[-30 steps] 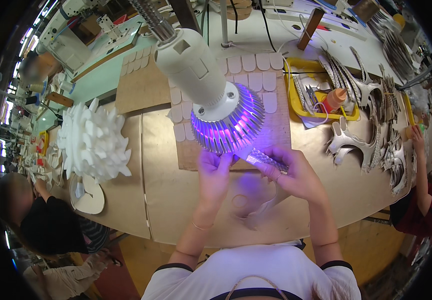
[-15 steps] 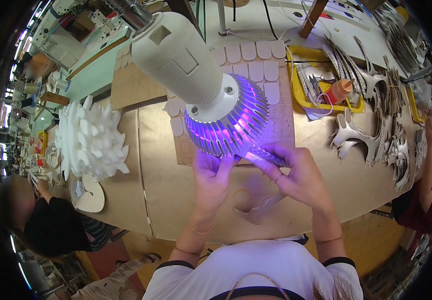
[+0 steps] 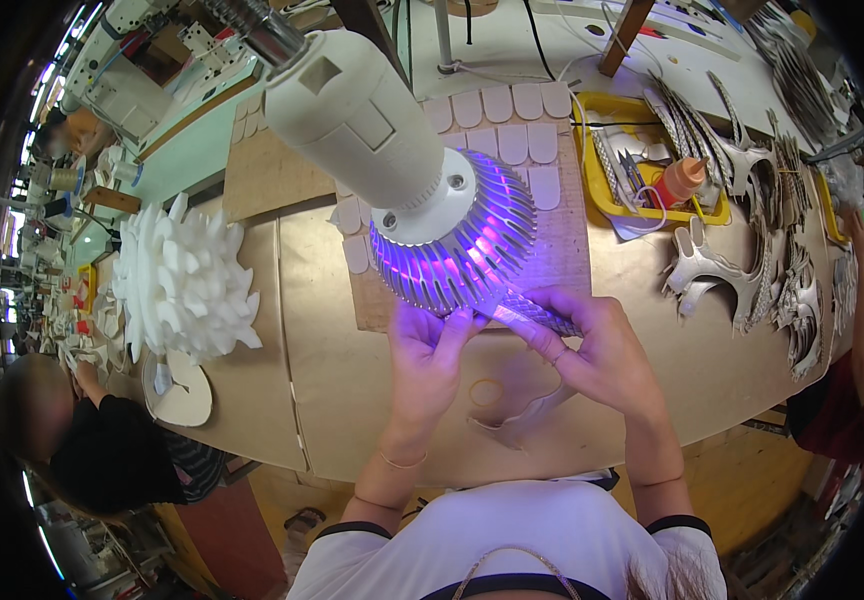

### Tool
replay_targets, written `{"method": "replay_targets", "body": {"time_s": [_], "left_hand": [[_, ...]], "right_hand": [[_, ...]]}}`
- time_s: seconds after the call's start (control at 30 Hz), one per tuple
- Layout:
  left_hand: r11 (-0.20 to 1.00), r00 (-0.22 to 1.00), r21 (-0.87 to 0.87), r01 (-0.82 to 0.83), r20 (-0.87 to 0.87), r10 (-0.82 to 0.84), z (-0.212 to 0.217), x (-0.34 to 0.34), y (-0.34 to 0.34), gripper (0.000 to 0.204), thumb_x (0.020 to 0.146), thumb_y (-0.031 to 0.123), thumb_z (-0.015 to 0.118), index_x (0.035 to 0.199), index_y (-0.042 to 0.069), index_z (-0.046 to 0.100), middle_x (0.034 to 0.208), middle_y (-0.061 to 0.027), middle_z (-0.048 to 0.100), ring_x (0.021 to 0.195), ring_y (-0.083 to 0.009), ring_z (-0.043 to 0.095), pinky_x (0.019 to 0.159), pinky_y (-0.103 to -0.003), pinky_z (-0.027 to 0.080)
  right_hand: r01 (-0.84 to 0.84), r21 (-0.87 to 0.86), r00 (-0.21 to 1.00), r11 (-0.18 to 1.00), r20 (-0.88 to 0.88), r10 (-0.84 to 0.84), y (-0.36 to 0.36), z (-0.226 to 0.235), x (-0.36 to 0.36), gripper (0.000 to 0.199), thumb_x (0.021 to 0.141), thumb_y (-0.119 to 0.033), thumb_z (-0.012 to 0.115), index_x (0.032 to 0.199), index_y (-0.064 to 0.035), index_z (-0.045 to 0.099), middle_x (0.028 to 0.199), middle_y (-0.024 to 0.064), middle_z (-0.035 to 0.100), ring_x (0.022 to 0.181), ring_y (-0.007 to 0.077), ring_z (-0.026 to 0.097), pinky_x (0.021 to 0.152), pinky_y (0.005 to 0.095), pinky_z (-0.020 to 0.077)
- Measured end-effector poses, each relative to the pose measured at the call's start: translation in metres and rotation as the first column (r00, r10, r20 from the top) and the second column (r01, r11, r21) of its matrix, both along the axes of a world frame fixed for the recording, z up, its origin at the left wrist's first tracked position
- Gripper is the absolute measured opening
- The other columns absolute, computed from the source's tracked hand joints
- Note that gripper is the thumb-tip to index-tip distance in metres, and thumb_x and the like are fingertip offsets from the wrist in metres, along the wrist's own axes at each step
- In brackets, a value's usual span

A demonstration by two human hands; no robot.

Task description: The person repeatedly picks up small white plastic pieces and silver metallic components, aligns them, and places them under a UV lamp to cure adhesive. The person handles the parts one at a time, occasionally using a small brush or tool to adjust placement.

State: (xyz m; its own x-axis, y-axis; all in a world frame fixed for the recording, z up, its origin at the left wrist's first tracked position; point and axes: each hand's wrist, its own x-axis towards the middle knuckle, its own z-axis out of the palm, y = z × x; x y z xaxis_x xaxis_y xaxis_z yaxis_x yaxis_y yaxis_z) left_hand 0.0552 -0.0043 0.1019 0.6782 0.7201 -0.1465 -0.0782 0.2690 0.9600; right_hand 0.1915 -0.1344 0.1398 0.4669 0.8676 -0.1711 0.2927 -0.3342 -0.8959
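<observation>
Just below the rim of a glowing purple lamp, both of my hands work close together. A narrow strip with a scale-like pattern runs between them, tinted violet by the light. My right hand is closed around its right part, fingers along the strip. My left hand is pinched, thumb against fingers, at the strip's left end, which the lamp partly hides. On the table under my hands lie a pale curved cut piece and a thin tan ring.
Behind the lamp, a brown board carries rows of pale rounded pieces. A yellow tray holds snips and an orange-capped bottle. Pale cut pieces are piled at right. A white spiky foam stack stands left. Other people sit at both sides.
My hands and the strip hold nearly the same place. At lower left, another person's outstretched leg and sandalled foot have shifted and show less.
</observation>
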Motion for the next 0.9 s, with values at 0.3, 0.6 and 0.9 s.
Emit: {"method": "replay_targets", "body": {"time_s": [0.3,0.6,0.9], "left_hand": [[1.0,0.999,-0.007,0.002,0.048,-0.002,-0.0011,0.0024,-0.0033,0.045,0.094,-0.011,0.045,0.136,-0.003,0.032,0.128,-0.0299,0.054,0.116,-0.0349,0.06,0.093,-0.041,0.057],[1.0,0.99,0.008,0.0,0.144,-0.001,-0.0006,0.0047,-0.0045,0.045,0.094,-0.01,0.044,0.137,-0.003,0.03,0.127,-0.032,0.054,0.113,-0.0379,0.061,0.093,-0.046,0.056],[1.0,0.989,-0.026,-0.007,0.151,0.011,0.0039,0.0042,-0.0093,0.046,0.094,-0.01,0.043,0.137,-0.002,0.031,0.128,-0.0303,0.054,0.117,-0.0352,0.059,0.094,-0.042,0.056]], "right_hand": [[0.023,0.015,1.0,1.0,0.002,-0.023,-0.0034,0.004,-0.0027,0.027,0.089,-0.009,0.068,0.113,0.0024,0.065,0.087,0.0133,0.071,0.075,0.0154,0.066,0.073,0.0301,0.0527],[0.029,0.089,1.0,0.996,0.009,-0.03,-0.0052,0.0064,-0.0084,0.026,0.089,-0.009,0.068,0.112,0.0034,0.065,0.087,0.0146,0.072,0.076,0.0169,0.068,0.074,0.0305,0.0536],[0.045,0.048,0.999,0.998,0.011,-0.045,-0.0033,0.0047,-0.0072,0.026,0.089,-0.008,0.068,0.112,0.0028,0.065,0.085,0.0127,0.071,0.074,0.0151,0.066,0.071,0.0295,0.0529]]}}
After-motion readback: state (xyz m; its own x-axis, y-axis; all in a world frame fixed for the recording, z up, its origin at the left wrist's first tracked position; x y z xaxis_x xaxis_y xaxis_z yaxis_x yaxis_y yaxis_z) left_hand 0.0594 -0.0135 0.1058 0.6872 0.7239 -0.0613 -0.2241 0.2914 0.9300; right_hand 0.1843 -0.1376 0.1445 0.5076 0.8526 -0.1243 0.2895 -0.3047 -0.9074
